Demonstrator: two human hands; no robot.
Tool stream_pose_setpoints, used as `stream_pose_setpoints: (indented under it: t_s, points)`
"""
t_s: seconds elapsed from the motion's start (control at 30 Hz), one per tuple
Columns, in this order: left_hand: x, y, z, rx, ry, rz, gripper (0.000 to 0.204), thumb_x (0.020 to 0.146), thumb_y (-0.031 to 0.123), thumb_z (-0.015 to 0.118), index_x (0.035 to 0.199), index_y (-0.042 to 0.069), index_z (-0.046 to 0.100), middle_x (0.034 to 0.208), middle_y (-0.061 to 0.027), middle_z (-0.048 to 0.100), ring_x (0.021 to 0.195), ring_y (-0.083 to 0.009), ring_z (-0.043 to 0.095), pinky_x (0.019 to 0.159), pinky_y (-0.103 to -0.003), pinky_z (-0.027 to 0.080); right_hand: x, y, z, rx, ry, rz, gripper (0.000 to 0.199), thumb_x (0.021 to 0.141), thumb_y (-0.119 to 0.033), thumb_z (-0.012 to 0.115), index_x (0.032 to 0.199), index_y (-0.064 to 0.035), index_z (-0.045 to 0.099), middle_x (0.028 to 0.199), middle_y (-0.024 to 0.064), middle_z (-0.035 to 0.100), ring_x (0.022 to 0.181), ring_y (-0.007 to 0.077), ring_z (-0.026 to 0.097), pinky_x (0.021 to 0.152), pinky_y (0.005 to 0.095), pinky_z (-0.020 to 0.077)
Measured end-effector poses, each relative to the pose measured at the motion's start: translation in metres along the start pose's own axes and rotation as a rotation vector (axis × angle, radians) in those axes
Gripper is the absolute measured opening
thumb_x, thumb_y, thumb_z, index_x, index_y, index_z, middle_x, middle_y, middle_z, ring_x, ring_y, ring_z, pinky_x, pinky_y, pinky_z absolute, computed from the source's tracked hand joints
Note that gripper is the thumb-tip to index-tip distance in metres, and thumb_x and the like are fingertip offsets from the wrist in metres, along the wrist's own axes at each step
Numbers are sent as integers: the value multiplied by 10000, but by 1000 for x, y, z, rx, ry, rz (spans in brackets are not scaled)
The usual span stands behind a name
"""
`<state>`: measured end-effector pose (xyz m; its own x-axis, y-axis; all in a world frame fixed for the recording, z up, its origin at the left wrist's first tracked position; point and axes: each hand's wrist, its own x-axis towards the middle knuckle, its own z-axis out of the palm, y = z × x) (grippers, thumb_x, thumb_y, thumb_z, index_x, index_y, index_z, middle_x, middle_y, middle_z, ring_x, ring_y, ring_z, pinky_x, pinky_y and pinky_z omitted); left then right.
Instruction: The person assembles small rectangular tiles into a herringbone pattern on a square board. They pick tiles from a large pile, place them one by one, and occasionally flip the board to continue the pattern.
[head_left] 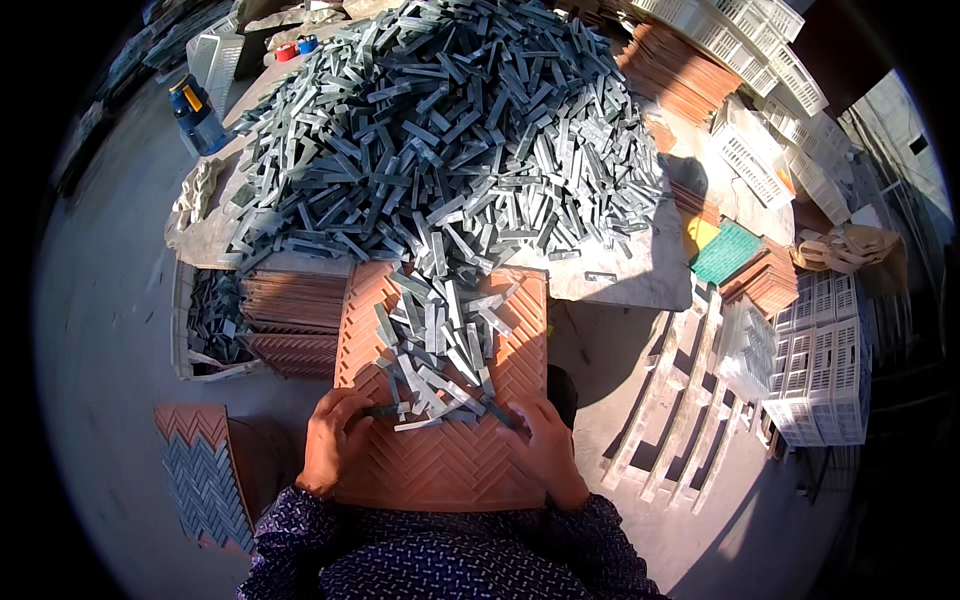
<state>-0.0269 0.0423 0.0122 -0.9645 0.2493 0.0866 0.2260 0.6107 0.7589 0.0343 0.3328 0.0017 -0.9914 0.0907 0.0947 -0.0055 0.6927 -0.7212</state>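
Both hands on the near half of the herringbone tray (450,460): left hand (333,440) pinching one grey strip (385,409), right hand (545,450) fingers spread flat. Seat each strip from the loose heap (440,345) at tray centre squarely into its groove, pressing flush.

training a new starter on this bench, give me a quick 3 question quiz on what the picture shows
1. True or false: both hands rest on the terracotta herringbone tray.
2. Where does the big heap of grey strips lie: A) on the table beyond the tray, B) on the floor behind the person, C) in the white crates?
3. What lies at the person's lower left?

Key
1. True: the left hand and right hand sit on it, at the near edge of a small pile of strips.
2. A.
3. A second tray, partly filled with grey strips in a herringbone pattern.
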Motion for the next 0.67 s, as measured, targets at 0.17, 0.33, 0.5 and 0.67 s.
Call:
stream_pose_setpoints:
  t_s: [0.17,0.33,0.5,0.67]
  points:
    - [-9,-3,6,14,13,4,423,652,9,733,1058,67,628,1045,-128,597,968,-327,570,834,-390,480,5,-1,10,-51,12,-79,271,740,-65,714,987,-4,623,952,119,600,811,240,628,680,319,518]
    - [-3,-3,9,98,13,83,358,657,21,724,1004,60,641,995,-113,608,933,-326,570,798,-398,480,-2,2,6,29,52,-15,227,742,-29,697,958,3,633,899,116,611,679,215,616,579,288,498]
    - [-13,-5,1,45,30,63,296,648,28,729,933,58,656,931,-102,617,879,-316,579,755,-395,484,-16,-6,-15,22,-47,-42,220,731,-50,716,936,-9,650,889,119,627,702,210,626,602,289,507]
    - [-47,-16,-13,82,-114,174,354,614,10,762,946,88,666,910,-93,625,851,-283,597,768,-378,492,-42,-2,-31,4,-132,-89,229,726,-76,727,942,-28,668,942,129,650,793,215,656,666,290,529]
